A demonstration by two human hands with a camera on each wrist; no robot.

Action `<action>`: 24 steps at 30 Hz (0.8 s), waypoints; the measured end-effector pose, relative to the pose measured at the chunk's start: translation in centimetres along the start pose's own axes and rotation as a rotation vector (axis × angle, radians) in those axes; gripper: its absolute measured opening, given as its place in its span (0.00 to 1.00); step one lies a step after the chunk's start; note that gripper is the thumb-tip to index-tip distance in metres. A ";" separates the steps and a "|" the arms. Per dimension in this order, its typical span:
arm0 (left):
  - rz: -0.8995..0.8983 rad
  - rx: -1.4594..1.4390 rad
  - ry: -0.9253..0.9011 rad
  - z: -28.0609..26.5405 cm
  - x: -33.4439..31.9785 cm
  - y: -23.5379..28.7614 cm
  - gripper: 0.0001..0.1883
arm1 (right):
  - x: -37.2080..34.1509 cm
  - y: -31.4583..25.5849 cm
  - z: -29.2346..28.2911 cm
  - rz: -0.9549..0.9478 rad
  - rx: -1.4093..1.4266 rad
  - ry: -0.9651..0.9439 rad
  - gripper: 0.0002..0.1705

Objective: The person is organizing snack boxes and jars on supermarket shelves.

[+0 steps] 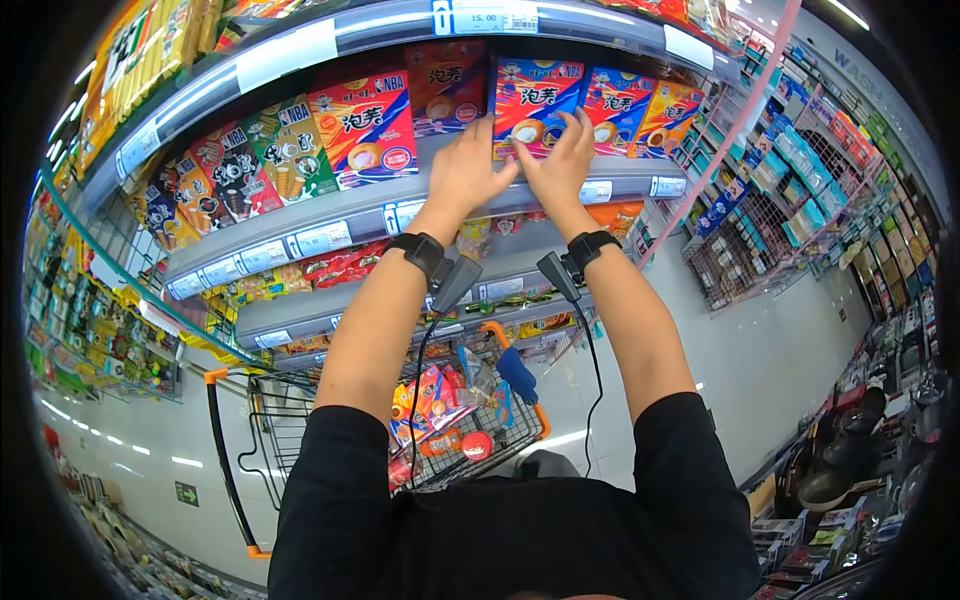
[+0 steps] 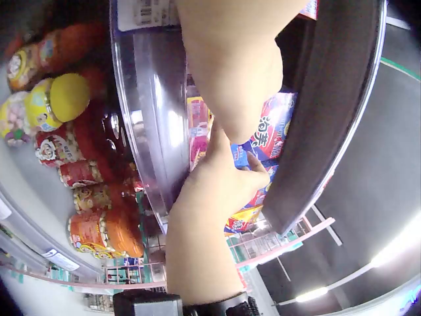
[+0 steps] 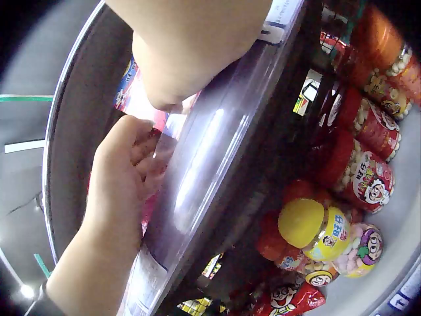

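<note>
Both hands are at a blue and red snack box (image 1: 537,88) standing upright on the shelf. My left hand (image 1: 466,172) is by its lower left edge, fingers pointing up into the shelf space beside a darker red box (image 1: 445,82). Across the lower right corner of the blue and red box lies my right hand (image 1: 560,168), its fingers loosely bent, near a second blue box (image 1: 612,105). The thumbs nearly meet below the box. In the left wrist view the left hand (image 2: 233,76) hides much of the box; the right wrist view shows the left hand's fingers (image 3: 148,155) relaxed.
More snack boxes (image 1: 362,125) stand to the left, an orange box (image 1: 667,118) to the right. A clear shelf lip (image 3: 210,164) runs below the hands, with jars (image 3: 358,171) on the shelf underneath. A cart (image 1: 500,440) holding packages stands below; a pink pole (image 1: 735,135) rises at right.
</note>
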State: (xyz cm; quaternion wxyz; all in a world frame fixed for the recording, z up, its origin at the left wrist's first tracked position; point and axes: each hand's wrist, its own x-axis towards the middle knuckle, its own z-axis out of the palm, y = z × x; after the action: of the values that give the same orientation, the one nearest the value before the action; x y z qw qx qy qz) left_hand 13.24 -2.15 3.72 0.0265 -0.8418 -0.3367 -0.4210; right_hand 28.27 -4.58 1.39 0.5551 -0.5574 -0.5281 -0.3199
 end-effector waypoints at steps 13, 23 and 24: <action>0.091 0.258 0.221 0.5 0.1 0.8 0.30 | 8.9 -1.2 -2.8 -0.462 -0.075 -0.390 0.52; -0.029 0.520 0.207 -1.6 8.6 -1.0 0.26 | 15.0 0.3 -0.7 -0.481 -0.157 -0.923 0.51; -0.030 0.545 0.169 -1.4 9.7 -1.5 0.26 | 14.8 0.4 -0.3 -0.444 -0.142 -0.936 0.51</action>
State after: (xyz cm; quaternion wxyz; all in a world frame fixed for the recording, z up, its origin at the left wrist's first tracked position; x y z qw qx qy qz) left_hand 15.44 3.83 11.35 0.2734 -0.7604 -0.4466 -0.3842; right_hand 32.23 -1.33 15.28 0.1393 -0.5516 -0.8021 -0.1814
